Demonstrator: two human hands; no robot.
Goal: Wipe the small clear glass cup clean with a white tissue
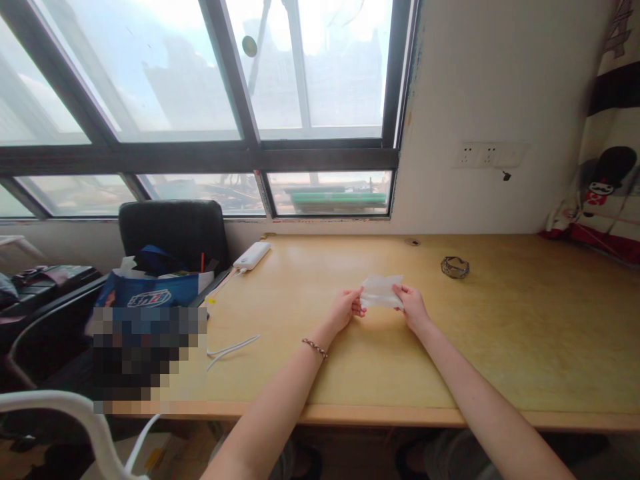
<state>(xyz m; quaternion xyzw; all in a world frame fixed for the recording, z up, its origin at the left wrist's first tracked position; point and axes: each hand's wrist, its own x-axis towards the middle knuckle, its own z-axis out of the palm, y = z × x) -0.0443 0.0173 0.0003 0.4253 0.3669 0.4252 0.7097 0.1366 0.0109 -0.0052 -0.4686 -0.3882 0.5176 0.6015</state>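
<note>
A thin white sheet, like a tissue (381, 292), is stretched between my two hands, above the middle of the wooden table. My left hand (348, 309) pinches its left edge, and a beaded bracelet circles that wrist. On the other side, my right hand (411, 305) grips the right edge between thumb and fingers. The sheet looks slightly creased and translucent. To the right of my hands, a round metallic bracelet-like object (455, 267) lies on the table.
The wooden table (540, 333) bears a white power bank (252, 255) at its back left, with white cables (233, 348) nearer me. A black chair (174, 227) with a blue bag (145, 293) stands left. Windows and a wall socket (490, 155) are behind.
</note>
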